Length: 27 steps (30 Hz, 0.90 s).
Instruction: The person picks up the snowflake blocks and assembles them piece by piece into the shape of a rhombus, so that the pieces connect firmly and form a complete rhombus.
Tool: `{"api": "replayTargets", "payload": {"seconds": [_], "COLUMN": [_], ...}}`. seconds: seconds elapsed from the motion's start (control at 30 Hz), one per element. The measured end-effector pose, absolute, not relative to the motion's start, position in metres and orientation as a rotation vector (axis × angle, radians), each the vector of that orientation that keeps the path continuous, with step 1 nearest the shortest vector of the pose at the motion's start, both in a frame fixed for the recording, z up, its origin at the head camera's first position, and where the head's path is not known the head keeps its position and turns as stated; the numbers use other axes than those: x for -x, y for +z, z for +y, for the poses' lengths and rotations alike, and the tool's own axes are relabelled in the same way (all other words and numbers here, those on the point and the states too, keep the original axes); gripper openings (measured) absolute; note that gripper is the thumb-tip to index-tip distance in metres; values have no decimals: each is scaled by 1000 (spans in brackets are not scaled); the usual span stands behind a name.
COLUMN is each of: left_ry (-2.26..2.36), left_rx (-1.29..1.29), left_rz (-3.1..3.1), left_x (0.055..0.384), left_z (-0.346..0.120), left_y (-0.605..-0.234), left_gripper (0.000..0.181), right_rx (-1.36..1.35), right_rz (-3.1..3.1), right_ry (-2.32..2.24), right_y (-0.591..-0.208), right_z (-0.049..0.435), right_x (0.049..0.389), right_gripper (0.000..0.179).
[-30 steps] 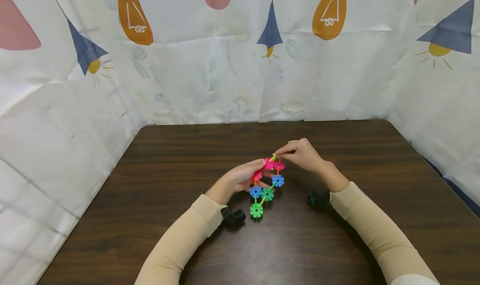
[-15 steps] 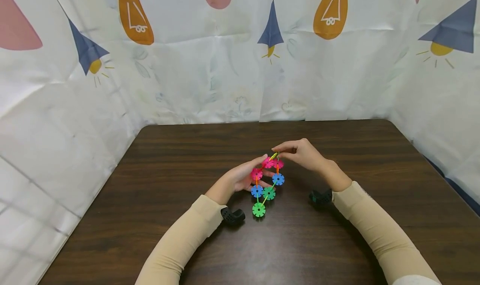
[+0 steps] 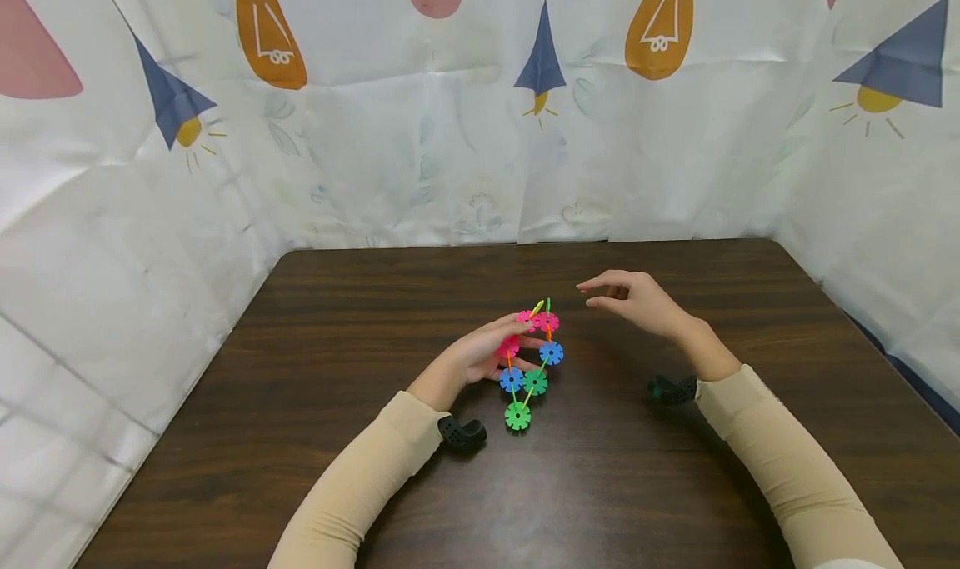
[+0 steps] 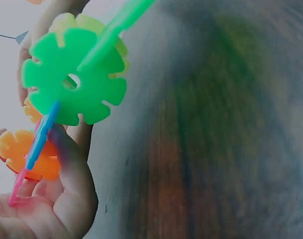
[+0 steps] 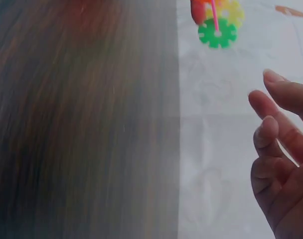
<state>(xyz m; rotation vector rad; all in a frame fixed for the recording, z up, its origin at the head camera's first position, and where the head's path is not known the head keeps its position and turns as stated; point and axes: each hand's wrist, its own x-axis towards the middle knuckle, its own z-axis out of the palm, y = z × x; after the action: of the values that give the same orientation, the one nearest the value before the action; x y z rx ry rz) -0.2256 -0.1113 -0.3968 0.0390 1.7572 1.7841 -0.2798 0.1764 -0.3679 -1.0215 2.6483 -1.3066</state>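
Note:
My left hand (image 3: 478, 354) holds a loop of interlocking plastic snowflake discs (image 3: 551, 353) above the table, thumb at a pink disc near the top. Pink, blue and green discs face the head camera, linked by discs seen edge-on. A yellow disc (image 3: 537, 308) and a green one stick up at the top. In the left wrist view a green disc (image 4: 44, 74) looms close, with an orange disc (image 4: 22, 154) by the fingers. To the right of the loop, my right hand (image 3: 637, 302) is apart from it, fingers loosely bent, nothing between thumb and fingertips.
The dark wood-grain table (image 3: 375, 302) carries both forearms low over it. Behind and at the sides hangs a white printed cloth (image 3: 465, 161). Each wrist wears a black strap-like device (image 3: 462, 432).
My right hand has let go of the discs at the loop's top and moved away to the right. The loop's top has shifted slightly left, still in my left hand.

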Motion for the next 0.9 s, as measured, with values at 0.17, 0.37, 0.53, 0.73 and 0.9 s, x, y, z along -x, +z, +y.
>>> {"api": "replayTargets", "payload": {"seconds": [0.17, 0.37, 0.53, 0.73, 0.9], "left_ry": [1825, 1881, 1900, 1921, 1928], "left_rx": [-53, -44, -43, -19, -8], "left_rz": [1733, 1688, 1665, 1658, 1651], "left_x": [227, 229, 230, 230, 230], "left_z": [-114, -117, -118, -119, -118], "left_y": [-398, -398, -400, -401, -401], "left_gripper": [49, 44, 45, 46, 47], "right_rx": [943, 833, 741, 660, 633], "right_rz": [2662, 2679, 2698, 2692, 2676], "right_ry": [-1236, -1100, -1015, -928, -892], "right_y": [-364, -364, -369, -375, -381], "right_z": [197, 222, 241, 262, 272], "right_x": [280, 281, 284, 289, 291], "right_gripper": [32, 40, 42, 38, 39]}}
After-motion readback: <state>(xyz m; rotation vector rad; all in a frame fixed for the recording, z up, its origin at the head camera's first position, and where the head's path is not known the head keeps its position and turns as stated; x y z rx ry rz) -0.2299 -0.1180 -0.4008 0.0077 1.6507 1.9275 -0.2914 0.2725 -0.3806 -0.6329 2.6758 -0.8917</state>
